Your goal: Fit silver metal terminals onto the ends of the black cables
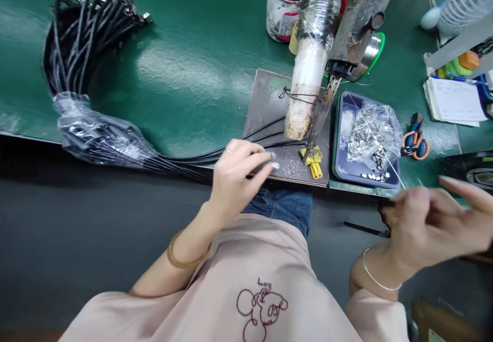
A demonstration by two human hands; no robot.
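Note:
My left hand [241, 177] is over the front edge of a dark board, its thumb and fingers bent together. Whether a small part sits between those fingertips is too blurred to tell. Black cables [185, 157] run from a plastic-wrapped bundle [103, 131] to this hand, and several pass behind it onto the board [265, 95]. Just right of the fingertips, a soldering iron [323, 111] points down at a yellow clip-like piece [316, 165]. My right hand [439, 224], blurred, pinches the end of a thin solder wire [373, 136] stretched from a green-rimmed spool [372, 57].
A blue tray [339, 162] holds a bag of small metal connectors [372, 131], with several loose ones. Orange-handled cutters [416, 139] lie right of it. A foil-wrapped duct [319, 18] hangs over the board. Behind stand a clear tub [277, 11] and, far right, a notepad [456, 100].

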